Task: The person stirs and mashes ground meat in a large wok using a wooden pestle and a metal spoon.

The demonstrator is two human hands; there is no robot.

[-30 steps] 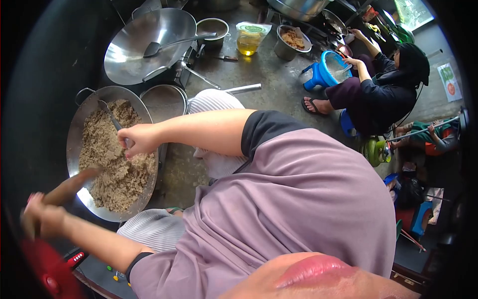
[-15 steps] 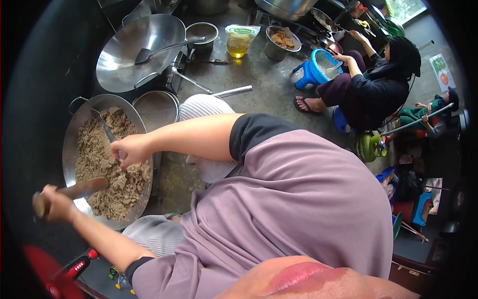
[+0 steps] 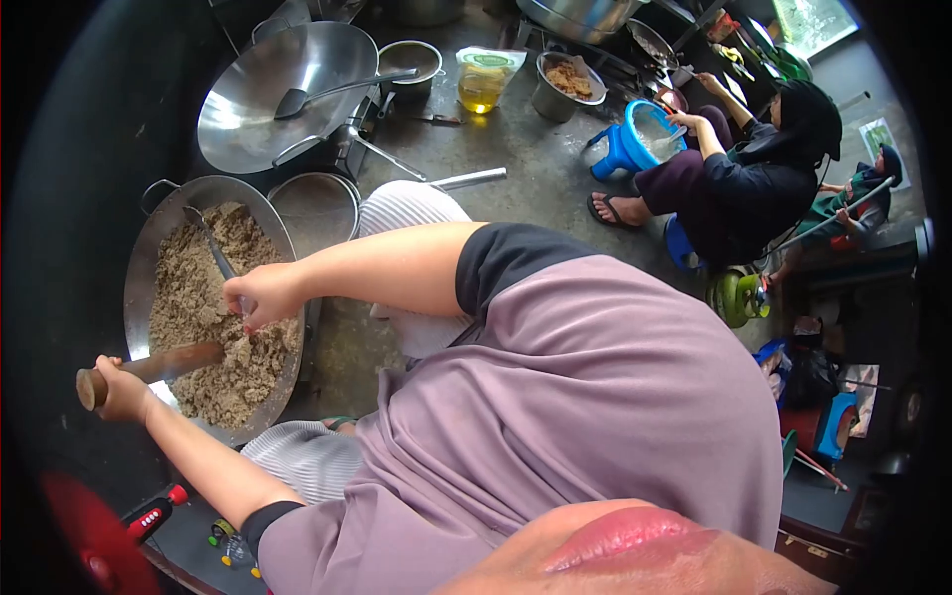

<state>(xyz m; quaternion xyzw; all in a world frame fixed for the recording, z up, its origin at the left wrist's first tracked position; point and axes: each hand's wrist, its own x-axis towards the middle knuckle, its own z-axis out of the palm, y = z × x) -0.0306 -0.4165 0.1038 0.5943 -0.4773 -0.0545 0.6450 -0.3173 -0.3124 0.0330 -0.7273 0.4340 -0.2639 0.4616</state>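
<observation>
The left hand (image 3: 121,390) is closed around a thick wooden stick (image 3: 183,362), its far end at or just over the crumbly food (image 3: 198,288) in a wide pan (image 3: 140,243). The right hand (image 3: 263,296) is curled round a long utensil (image 3: 216,248) above that food. The step seems to be pounding and turning; another stroke would call for firm grips, stick and utensil kept apart.

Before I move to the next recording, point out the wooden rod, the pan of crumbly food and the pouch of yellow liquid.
Wooden rod (image 3: 171,365): head view, middle of its shaft.
Pan (image 3: 139,283): head view, bare inner wall.
Pouch (image 3: 484,83): head view, middle of its body.
</observation>
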